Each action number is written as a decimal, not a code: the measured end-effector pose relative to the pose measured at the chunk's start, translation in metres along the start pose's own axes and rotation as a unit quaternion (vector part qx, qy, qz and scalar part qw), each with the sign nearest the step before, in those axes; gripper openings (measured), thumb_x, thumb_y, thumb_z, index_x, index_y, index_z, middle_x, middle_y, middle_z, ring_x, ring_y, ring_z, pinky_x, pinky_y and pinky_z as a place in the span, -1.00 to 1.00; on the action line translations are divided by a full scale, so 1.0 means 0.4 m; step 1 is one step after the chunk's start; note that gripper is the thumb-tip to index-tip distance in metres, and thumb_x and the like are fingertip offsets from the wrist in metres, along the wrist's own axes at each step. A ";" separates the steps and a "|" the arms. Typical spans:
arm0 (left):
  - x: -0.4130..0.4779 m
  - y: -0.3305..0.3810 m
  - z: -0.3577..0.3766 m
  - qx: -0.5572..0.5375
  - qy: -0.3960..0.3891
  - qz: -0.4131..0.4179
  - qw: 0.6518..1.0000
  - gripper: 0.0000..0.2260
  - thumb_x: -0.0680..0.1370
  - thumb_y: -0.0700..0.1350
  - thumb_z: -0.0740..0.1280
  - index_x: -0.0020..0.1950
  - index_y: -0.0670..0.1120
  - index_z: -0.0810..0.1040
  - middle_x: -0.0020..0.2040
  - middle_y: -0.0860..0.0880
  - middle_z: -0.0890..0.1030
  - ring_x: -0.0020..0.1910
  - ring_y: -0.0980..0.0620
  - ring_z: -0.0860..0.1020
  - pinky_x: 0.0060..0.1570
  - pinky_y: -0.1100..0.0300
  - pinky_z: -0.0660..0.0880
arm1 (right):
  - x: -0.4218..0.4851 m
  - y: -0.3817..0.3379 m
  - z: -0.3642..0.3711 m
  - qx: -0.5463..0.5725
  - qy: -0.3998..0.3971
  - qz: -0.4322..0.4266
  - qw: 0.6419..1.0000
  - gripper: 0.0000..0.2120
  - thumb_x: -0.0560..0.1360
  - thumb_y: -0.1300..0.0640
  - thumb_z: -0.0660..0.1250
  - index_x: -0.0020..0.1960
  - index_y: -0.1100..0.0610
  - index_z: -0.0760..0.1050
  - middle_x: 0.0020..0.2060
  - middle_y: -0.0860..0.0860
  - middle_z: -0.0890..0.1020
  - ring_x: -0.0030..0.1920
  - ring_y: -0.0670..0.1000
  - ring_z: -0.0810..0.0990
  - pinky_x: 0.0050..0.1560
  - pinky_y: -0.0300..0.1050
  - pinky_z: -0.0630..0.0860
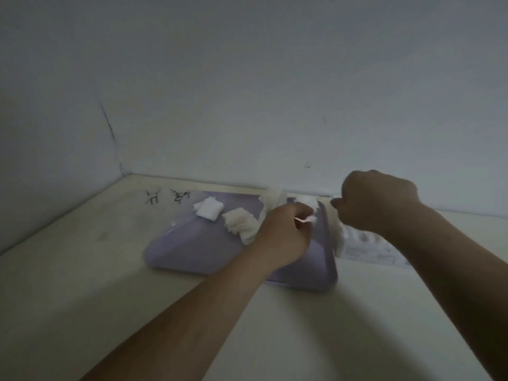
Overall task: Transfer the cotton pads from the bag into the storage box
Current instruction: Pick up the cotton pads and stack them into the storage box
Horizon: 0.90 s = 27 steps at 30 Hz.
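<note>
A lavender storage box point(192, 248) lies on the table against the wall. On its flat left part sit a small stack of white cotton pads point(208, 210) and a fanned pile of pads point(242, 222). More pads point(303, 199) show at the far end of the box's right part. My left hand point(286, 232) reaches over the box and pinches a single white pad point(310, 218) at its fingertips. My right hand point(376, 202) is curled into a fist just right of the box, and seems to grip the top edge of the clear printed bag point(365, 246) below it.
The pale table point(82, 270) runs into a corner, with the wall point(247, 105) right behind the box. Black scribbles point(167, 196) mark the table at the back left. Both forearms cross the front half of the table.
</note>
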<state>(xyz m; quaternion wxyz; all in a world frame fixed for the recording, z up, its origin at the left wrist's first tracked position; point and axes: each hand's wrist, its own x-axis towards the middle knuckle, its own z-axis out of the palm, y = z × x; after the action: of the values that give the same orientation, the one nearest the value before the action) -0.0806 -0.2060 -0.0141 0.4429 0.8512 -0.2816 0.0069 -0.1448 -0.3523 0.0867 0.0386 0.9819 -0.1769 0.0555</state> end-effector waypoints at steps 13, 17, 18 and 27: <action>0.085 -0.310 -0.302 0.255 -0.024 -0.151 0.955 -0.52 0.53 -0.08 0.37 0.45 -0.13 0.51 0.42 -0.19 0.50 0.38 -0.23 0.47 0.36 0.02 0.44 | 0.187 -0.275 0.232 0.223 0.008 -0.067 0.972 -0.52 0.61 -0.04 0.31 0.45 0.18 0.44 0.42 0.23 0.42 0.50 0.28 0.29 0.50 0.09 0.25; 0.143 -0.400 -0.330 0.339 -0.078 -0.201 0.916 -0.11 0.27 0.36 0.18 0.59 0.10 0.29 0.60 -0.06 0.36 0.53 -0.20 0.37 0.47 -0.14 0.35 | 0.262 -0.329 0.231 0.128 -0.081 -0.079 0.985 -0.28 0.57 -0.29 0.27 0.64 -0.05 0.19 0.69 0.20 -0.07 0.66 0.34 -0.11 0.61 0.31 -0.02; 0.155 -0.421 -0.330 0.334 -0.084 -0.211 0.915 -0.11 0.27 0.42 0.12 0.60 0.19 0.26 0.62 -0.01 0.32 0.56 -0.18 0.33 0.48 -0.17 0.32 | 0.279 -0.336 0.237 0.116 -0.103 -0.074 0.985 -0.25 0.55 -0.32 0.27 0.65 -0.10 0.16 0.69 0.18 -0.12 0.66 0.35 -0.15 0.61 0.34 -0.06; 0.135 -0.388 -0.299 0.317 -0.119 -0.072 0.938 -0.75 0.45 0.07 0.22 0.07 0.05 0.54 0.10 -0.03 0.70 0.22 -0.11 0.62 0.24 0.04 0.49 | 0.279 -0.311 0.265 0.172 -0.115 -0.133 0.969 -0.47 0.58 -0.20 0.29 0.45 0.05 0.49 0.43 0.12 0.51 0.39 0.20 0.53 0.32 0.03 0.50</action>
<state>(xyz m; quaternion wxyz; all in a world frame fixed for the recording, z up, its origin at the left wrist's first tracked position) 0.0686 -0.0713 -0.0436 0.1125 0.9601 -0.2534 -0.0371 0.0131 -0.2846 -0.0115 -0.1441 0.9884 -0.0356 -0.0337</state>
